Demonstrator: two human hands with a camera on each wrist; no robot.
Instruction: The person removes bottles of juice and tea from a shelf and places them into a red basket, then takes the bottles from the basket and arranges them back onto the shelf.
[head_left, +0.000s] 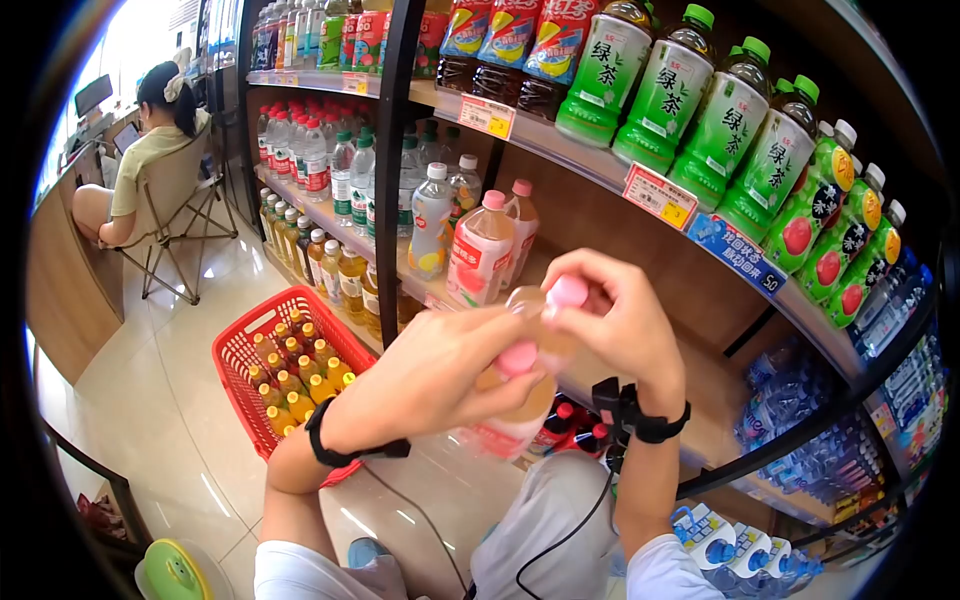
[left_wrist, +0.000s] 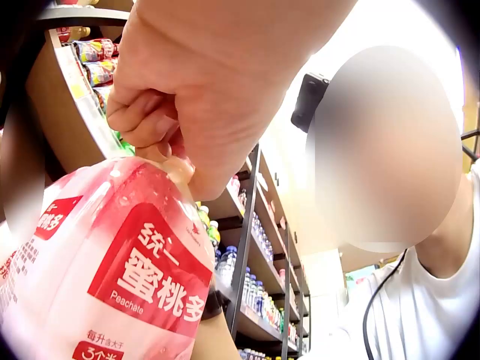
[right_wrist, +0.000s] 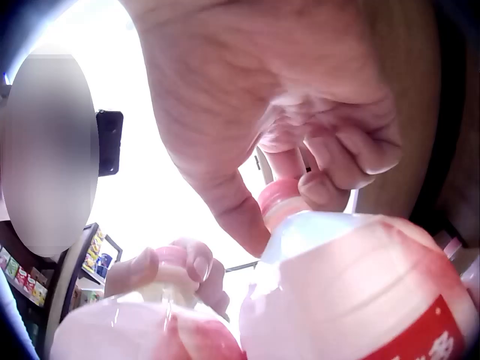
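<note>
Both hands are held up in front of a shop shelf, each with a peach drink bottle. In the head view my left hand (head_left: 450,375) grips one bottle (head_left: 510,428) by its neck, just under the pink cap (head_left: 518,357). My right hand (head_left: 615,325) pinches the pink cap (head_left: 568,291) of a second bottle, whose body is mostly hidden behind the left hand. The left wrist view shows the left hand (left_wrist: 187,112) curled round the neck above the pink label (left_wrist: 142,277). In the right wrist view the right fingers (right_wrist: 322,187) clasp the cap (right_wrist: 279,196) of the near bottle (right_wrist: 352,292).
More peach bottles (head_left: 482,250) stand on the wooden shelf (head_left: 590,215) ahead, under a row of green tea bottles (head_left: 690,90). A red basket (head_left: 245,345) with several yellow-capped bottles sits on the tiled floor at the left. Farther left a person (head_left: 150,140) sits on a folding chair.
</note>
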